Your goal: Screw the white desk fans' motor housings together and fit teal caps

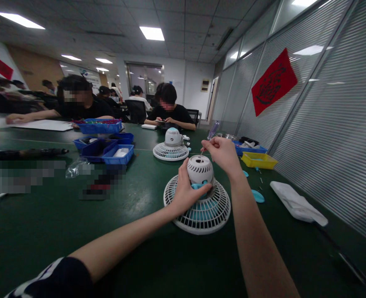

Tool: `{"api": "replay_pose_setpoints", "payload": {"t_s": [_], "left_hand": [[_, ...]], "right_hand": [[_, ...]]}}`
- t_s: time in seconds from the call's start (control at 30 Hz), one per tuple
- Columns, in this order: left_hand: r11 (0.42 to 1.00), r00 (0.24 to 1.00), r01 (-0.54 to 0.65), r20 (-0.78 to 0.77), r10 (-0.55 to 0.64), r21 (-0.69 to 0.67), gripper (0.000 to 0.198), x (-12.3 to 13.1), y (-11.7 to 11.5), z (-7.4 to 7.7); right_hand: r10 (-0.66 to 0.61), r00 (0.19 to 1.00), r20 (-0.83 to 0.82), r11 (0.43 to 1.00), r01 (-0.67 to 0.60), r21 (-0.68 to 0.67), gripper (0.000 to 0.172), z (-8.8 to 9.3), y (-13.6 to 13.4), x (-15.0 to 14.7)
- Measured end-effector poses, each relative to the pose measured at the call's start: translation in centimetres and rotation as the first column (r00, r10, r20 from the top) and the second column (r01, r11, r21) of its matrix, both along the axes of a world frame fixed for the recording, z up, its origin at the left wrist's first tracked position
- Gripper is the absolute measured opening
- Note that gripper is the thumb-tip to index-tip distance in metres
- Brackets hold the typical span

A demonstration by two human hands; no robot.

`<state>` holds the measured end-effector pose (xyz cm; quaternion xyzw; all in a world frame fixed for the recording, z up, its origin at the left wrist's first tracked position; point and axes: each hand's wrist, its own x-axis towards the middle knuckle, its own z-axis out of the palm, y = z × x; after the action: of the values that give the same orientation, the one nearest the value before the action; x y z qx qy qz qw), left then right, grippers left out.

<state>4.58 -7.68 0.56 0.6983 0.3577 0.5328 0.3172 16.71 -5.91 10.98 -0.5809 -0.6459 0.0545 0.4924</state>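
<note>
On the green table (pixel 133 219), the white fan (pixel 220 213) is resting grille-down before me, its broad rim presumably lending stability. My left hand (pixel 185 188), half open, is cupping the motor housing (pixel 198 173), seemingly bracing it; my right hand (pixel 222 152), fingertips closed, is pinching the screwdriver (pixel 213 130), apparently steering its tip at the top opening (pixel 199 161).

Office-type wkshp: ppl (pixel 179 112) at green table (pixel 133 244) w/ fan units (pixel 199 170) & parts bins (pixel 119 159), under ceiling lights (pixel 151 33).
</note>
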Motion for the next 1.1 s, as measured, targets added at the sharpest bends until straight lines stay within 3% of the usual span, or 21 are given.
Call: {"api": "replay_pose_setpoints", "payload": {"t_s": [1.1], "left_hand": [[1.000,1.000,0.004,0.001,-0.004,-0.005,0.085,-0.11,-0.23,0.30]], "right_hand": [[0.041,0.999,-0.010,0.999,-0.041,-0.008,0.024,0.16,-0.26,-0.03]]}}
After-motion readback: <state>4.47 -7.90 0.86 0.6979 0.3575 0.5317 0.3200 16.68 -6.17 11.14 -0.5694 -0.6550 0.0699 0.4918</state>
